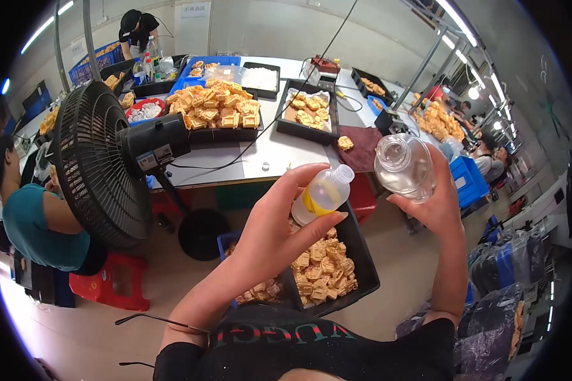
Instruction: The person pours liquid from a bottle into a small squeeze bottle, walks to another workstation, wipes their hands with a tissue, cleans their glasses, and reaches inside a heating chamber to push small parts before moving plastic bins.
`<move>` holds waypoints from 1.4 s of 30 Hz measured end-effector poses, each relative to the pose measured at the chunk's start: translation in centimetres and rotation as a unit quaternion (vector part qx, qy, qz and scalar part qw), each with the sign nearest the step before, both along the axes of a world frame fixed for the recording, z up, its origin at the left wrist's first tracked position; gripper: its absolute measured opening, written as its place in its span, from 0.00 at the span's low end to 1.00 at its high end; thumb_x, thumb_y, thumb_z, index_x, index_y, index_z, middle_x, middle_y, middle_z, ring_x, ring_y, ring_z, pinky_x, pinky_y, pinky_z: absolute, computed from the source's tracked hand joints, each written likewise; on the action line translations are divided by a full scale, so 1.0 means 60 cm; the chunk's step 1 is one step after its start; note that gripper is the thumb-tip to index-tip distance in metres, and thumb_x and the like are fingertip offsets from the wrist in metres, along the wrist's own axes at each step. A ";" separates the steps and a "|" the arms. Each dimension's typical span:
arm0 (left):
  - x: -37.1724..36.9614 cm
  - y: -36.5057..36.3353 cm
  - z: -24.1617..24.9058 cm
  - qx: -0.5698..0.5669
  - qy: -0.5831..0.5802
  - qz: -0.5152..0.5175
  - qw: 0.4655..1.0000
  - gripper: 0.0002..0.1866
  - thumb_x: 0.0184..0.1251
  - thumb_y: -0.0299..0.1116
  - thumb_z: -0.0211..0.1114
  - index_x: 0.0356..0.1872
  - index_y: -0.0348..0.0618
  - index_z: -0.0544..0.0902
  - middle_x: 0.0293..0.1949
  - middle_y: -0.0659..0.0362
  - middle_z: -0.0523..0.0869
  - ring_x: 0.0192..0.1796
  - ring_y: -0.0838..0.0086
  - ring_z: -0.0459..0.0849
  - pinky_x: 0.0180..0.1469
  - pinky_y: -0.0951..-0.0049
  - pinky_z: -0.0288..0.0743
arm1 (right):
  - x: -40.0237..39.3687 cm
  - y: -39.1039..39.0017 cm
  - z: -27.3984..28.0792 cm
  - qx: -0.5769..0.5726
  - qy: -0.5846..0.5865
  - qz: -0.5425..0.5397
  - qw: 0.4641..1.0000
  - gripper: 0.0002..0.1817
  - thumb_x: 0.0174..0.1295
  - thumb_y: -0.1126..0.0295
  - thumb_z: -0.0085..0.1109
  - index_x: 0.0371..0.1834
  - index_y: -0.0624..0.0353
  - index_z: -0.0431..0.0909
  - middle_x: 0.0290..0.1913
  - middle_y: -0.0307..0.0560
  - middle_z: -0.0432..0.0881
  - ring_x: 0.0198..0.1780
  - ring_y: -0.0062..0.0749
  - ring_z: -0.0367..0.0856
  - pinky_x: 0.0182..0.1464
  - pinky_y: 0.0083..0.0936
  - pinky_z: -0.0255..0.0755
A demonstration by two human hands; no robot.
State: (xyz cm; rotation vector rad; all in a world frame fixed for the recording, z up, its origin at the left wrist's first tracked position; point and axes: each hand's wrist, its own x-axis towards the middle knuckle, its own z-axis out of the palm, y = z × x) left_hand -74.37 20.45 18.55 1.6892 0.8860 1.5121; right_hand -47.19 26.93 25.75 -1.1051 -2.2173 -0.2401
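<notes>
White workbench top-frame, my left hand pinched yellow-labelled plastic bottle, right hand clear round bottle; probable decanting needed steadiness.

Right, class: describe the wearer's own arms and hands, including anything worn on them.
The left hand and right hand are bare, with no gloves, rings or bracelets visible. The forearms are uncovered too, below short black sleeves.

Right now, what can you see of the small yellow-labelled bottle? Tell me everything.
The small bottle looks like translucent, whitish plastic, with a yellow label on its body, rounded shoulders and a narrow neck. It leans neck-up toward the right, held in midair by the left hand, between thumb and fingers. I can't tell whether it's capped.
</notes>
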 end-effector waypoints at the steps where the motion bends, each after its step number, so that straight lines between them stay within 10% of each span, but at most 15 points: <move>1: -0.006 -0.005 0.000 0.006 -0.008 -0.004 1.000 0.32 0.62 0.30 0.73 0.66 0.41 0.68 0.54 0.57 0.79 0.56 0.76 0.79 0.57 0.73 0.73 | -0.006 -0.007 0.006 0.010 -0.007 0.001 1.000 0.50 0.33 0.65 0.84 0.66 0.53 0.66 0.61 0.50 0.74 0.62 0.48 0.73 0.63 0.40 0.70; 19: -0.042 -0.021 0.010 0.039 -0.019 -0.062 0.997 0.31 0.64 0.33 0.71 0.66 0.39 0.69 0.54 0.48 0.81 0.55 0.61 0.82 0.56 0.65 0.75 | -0.061 -0.069 0.041 0.049 -0.094 -0.022 0.994 0.48 0.34 0.66 0.83 0.64 0.52 0.67 0.60 0.47 0.76 0.60 0.47 0.74 0.62 0.40 0.69; 22: -0.040 -0.015 0.005 0.035 -0.016 -0.071 0.997 0.31 0.65 0.34 0.70 0.67 0.39 0.69 0.57 0.54 0.80 0.58 0.73 0.77 0.60 0.71 0.70 | -0.057 -0.071 0.044 0.040 -0.103 -0.037 0.993 0.48 0.33 0.68 0.82 0.64 0.52 0.67 0.60 0.47 0.76 0.61 0.48 0.73 0.63 0.41 0.68; 37: -0.032 -0.001 0.009 0.031 -0.014 -0.091 0.995 0.32 0.66 0.36 0.70 0.68 0.39 0.68 0.58 0.53 0.79 0.58 0.73 0.77 0.60 0.71 0.70 | -0.042 -0.076 0.060 0.043 -0.132 -0.071 0.988 0.50 0.29 0.73 0.81 0.64 0.54 0.69 0.60 0.49 0.73 0.62 0.46 0.71 0.64 0.39 0.66; 42: -0.027 0.003 0.004 0.065 -0.016 -0.077 0.995 0.33 0.64 0.33 0.70 0.68 0.41 0.68 0.53 0.48 0.80 0.54 0.59 0.81 0.56 0.65 0.74 | -0.041 -0.077 0.062 0.046 -0.125 -0.057 0.990 0.48 0.29 0.73 0.81 0.63 0.54 0.69 0.60 0.49 0.74 0.62 0.46 0.72 0.65 0.39 0.66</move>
